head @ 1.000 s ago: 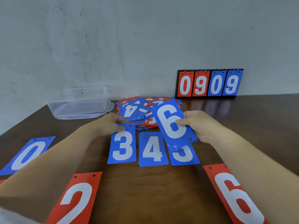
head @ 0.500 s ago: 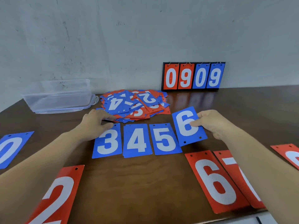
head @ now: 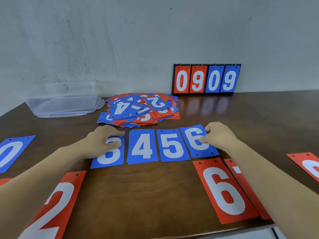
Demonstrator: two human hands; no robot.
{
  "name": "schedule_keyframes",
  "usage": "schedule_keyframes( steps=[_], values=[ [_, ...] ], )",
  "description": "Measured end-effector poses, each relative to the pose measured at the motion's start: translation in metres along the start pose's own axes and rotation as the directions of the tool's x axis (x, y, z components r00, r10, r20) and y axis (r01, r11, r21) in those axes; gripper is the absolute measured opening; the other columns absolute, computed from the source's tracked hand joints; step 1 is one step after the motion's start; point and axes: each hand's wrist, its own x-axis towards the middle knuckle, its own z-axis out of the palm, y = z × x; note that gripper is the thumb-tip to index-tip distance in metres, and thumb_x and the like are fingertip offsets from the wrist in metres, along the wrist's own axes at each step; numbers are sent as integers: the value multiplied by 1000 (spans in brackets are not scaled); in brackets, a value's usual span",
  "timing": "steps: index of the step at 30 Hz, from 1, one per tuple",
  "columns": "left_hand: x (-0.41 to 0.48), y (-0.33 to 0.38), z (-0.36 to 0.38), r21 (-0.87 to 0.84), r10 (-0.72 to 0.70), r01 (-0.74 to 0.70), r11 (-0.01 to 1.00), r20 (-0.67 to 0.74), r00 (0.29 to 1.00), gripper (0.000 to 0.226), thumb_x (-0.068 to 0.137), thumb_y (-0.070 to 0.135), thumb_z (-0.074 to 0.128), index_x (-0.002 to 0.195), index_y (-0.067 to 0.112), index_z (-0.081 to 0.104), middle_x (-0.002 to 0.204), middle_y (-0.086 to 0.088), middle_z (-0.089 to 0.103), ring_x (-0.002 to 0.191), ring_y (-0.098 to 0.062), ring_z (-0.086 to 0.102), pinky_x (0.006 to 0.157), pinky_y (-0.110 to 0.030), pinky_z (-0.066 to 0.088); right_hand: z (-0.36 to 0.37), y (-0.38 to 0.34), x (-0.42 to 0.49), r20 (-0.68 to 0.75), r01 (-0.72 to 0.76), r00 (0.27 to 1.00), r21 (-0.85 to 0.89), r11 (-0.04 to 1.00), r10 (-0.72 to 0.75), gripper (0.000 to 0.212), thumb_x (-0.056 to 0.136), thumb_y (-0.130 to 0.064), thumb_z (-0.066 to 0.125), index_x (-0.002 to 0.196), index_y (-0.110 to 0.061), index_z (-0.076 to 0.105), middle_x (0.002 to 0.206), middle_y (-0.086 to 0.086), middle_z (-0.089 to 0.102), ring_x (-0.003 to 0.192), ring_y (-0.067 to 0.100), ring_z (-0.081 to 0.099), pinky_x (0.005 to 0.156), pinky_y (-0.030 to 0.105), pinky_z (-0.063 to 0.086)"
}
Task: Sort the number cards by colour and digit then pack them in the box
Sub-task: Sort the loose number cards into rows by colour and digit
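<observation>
Blue cards 3 (head: pixel 110 158), 4 (head: pixel 142 147), 5 (head: pixel 172 147) and 6 (head: pixel 192 136) lie in a row on the brown table (head: pixel 146 195). My left hand (head: pixel 103 140) rests flat on the upper part of the 3, fingers and thumb on its face. At the row's right end, my right hand (head: pixel 219 137) pinches the 6, which sits slightly tilted, thumb on its face and fingers at its far right edge. A mixed pile of red and blue cards (head: pixel 141 109) lies behind the row. The clear plastic box (head: pixel 63 100) stands at the back left.
A red 6 (head: pixel 224 190) and a red 7 (head: pixel 241 176) lie near the front right edge, a red 2 (head: pixel 51 204) at front left, a blue 0 (head: pixel 12 152) at far left, and another red card (head: pixel 309 164) at far right. A flip scoreboard (head: pixel 206 79) leans on the wall.
My right hand carried the blue 6 from above the 5 down to the right and laid it beside the 5. My left hand slid further onto the 3.
</observation>
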Motion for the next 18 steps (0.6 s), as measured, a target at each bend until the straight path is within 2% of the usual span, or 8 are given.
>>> schedule_keyframes(
  steps=[2, 5, 8, 10, 14, 18],
  values=[
    [-1, 1, 1, -1, 4, -4, 1000, -5, 1000, 39, 93, 34, 59, 132, 33, 54, 129, 14, 47, 124, -7, 42, 109, -38, 35, -3, -4, -3, -36, 32, 999, -101, 994, -36, 39, 81, -25, 72, 114, -11, 58, 110, 5, 64, 89, 21, 62, 74, 35, 53],
    [-1, 3, 1, -7, -4, 4, 1000, -13, 1000, 39, 94, 35, 57, 133, 33, 52, 131, 14, 47, 126, -7, 41, 110, -40, 33, -5, -10, -5, -11, 140, 990, -91, 986, -141, 41, 82, -32, 71, 119, -19, 59, 111, -2, 61, 95, 19, 61, 82, 36, 54],
    [0, 4, 0, -11, 0, 0, 1000, -24, 1000, 39, 94, 36, 57, 133, 35, 52, 135, 13, 47, 127, -8, 41, 111, -42, 33, -3, -13, -7, 118, 177, 978, -39, 983, -171, 31, 83, -28, 72, 111, -15, 68, 109, 2, 66, 96, 21, 64, 85, 38, 54],
    [1, 5, -2, -19, -6, 5, 1000, -21, 1000, 38, 94, 36, 58, 132, 36, 52, 135, 13, 47, 127, -8, 41, 111, -41, 33, -3, -12, -7, 136, 189, 973, -19, 982, -185, 25, 83, -24, 73, 104, -11, 71, 108, 6, 69, 98, 24, 65, 87, 40, 54],
    [8, 10, -9, 7, -15, 15, 1000, -33, 999, 39, 95, 35, 57, 133, 35, 52, 135, 10, 46, 128, -10, 42, 111, -38, 34, -10, -18, 2, 82, 219, 971, 56, 974, -223, 10, 84, -27, 72, 91, -19, 71, 99, -4, 70, 88, 14, 64, 85, 39, 55],
    [19, 23, -17, 36, -27, 31, 999, -91, 995, 42, 95, 36, 55, 137, 31, 50, 136, 5, 47, 126, -13, 43, 107, -35, 37, -18, -49, 10, 39, 301, 951, 133, 944, -308, 14, 87, -28, 69, 95, -16, 71, 103, -3, 68, 96, 13, 61, 87, 34, 52]
  ],
)
